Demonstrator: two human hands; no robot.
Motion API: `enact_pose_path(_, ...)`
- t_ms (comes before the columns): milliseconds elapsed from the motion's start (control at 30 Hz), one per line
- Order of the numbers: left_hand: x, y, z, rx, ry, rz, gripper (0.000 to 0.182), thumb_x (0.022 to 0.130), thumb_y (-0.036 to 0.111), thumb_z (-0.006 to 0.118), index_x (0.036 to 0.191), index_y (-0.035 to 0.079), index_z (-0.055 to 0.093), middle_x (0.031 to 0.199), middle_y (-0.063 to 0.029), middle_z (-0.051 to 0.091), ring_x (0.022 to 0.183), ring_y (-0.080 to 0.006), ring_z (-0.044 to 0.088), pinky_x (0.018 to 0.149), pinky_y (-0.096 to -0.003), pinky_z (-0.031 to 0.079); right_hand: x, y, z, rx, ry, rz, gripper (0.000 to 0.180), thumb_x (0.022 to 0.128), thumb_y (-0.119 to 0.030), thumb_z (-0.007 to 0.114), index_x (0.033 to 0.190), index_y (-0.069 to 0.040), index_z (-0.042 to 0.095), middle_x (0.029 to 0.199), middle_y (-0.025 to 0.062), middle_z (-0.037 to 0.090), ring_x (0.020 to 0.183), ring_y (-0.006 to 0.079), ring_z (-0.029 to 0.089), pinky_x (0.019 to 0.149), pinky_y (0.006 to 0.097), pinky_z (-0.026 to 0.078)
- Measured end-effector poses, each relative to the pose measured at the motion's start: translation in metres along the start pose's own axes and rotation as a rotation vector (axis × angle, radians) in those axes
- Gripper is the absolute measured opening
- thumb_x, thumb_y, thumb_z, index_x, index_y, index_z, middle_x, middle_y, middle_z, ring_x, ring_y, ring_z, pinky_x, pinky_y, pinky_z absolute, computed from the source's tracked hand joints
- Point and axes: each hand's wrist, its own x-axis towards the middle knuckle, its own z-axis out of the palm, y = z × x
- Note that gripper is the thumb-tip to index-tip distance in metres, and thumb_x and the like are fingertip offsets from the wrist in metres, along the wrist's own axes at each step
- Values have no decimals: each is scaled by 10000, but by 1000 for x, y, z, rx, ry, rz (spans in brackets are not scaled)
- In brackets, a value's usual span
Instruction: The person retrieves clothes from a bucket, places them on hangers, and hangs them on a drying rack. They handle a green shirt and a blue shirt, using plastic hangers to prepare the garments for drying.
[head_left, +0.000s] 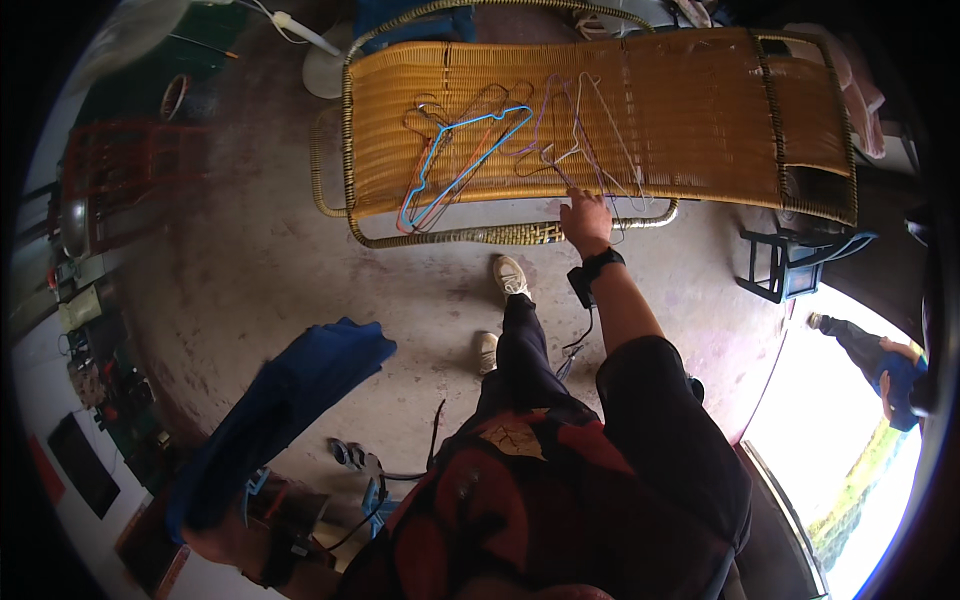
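Observation:
Several wire clothes hangers lie on a woven rattan lounge chair (697, 120): a bright blue hanger (431, 161) on top of dark and orange ones at the left, a purple hanger (537, 127) and a white hanger (581, 124) to their right. At the chair's near edge is my right hand (587, 220), close to the lower ends of the purple and white hangers; its fingertips are partly hidden, and whether they grip one is unclear. Low at the left, my left hand (217, 536) holds a dark blue garment (300, 390), with part of a light blue hanger (255, 484) beside it.
A blue plastic chair (802, 270) stands at the right near a bright doorway, where a person (877, 367) is outside. A white fan base (322, 75) is at the upper left. Dark shoes (349, 454) lie on the floor behind my feet.

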Motion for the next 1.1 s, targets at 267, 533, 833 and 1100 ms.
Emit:
enact_pose_path(267, 16, 26, 38, 182, -89, -84, 553, 738, 323, 825, 1139, 8, 611, 1087, -159, 673, 979, -320, 653, 888, -406, 509, 49, 29, 38, -267, -113, 240, 195, 868, -194, 515, 922, -140, 695, 1049, 61, 693, 1121, 253, 558, 950, 481, 363)
enact_pose_path(533, 33, 61, 44, 285, -145, -134, 469, 795, 315, 778, 1130, 23, 630, 1093, -161, 676, 1003, -325, 654, 888, -418, 512, 40, 19, 14, -253, 298, -17, 111, 798, -157, 546, 750, -142, 645, 804, 22, 654, 886, 243, 573, 806, 444, 366)
enact_pose_path(833, 40, 59, 35, 163, -127, -164, 322, 842, 223, 716, 1095, 31, 660, 1075, -174, 681, 983, -339, 656, 855, -416, 512, 36, 37, -87, -175, 576, -91, 136, 829, -221, 591, 746, -114, 601, 767, 54, 635, 803, 273, 592, 727, 462, 413)
enact_pose_path(1100, 35, 61, 37, 94, -55, -67, 337, 825, 218, 715, 1087, 15, 657, 1049, -190, 682, 951, -352, 659, 827, -425, 506, 39, -45, -32, 18, 544, -187, 119, 745, -174, 653, 724, -134, 543, 708, 64, 559, 699, 276, 548, 643, 423, 417)
